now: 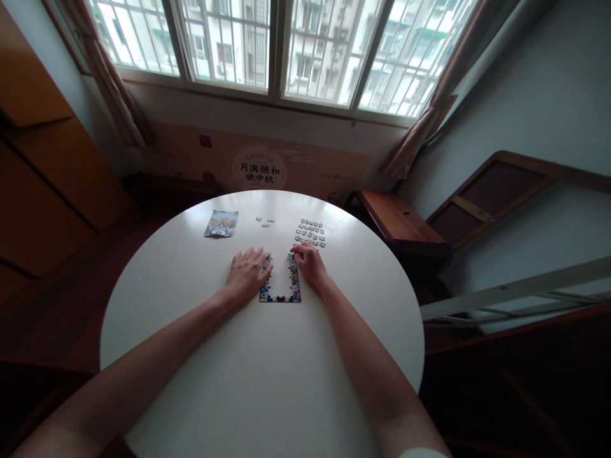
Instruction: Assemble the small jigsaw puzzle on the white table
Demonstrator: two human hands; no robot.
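A partly joined jigsaw puzzle (280,298) lies on the white table, its bottom edge and two sides forming a U around bare tabletop. My left hand (244,273) rests flat along its left side, fingers spread, covering part of that strip. At the upper end of the right side, my right hand (309,262) has its thumb and fingers pinched together on a small light-coloured puzzle piece (291,255), mostly hidden by the fingertips. Just beyond that hand, loose puzzle pieces (311,230) are laid out in rows. A smaller group of pieces (266,223) sits farther left.
A printed picture sheet (222,224) lies at the far left of the round white table (267,375). Past the table's right edge stands a wooden bench or low table (398,219). Barred windows (315,51) and an orange cabinet (42,172) surround the area.
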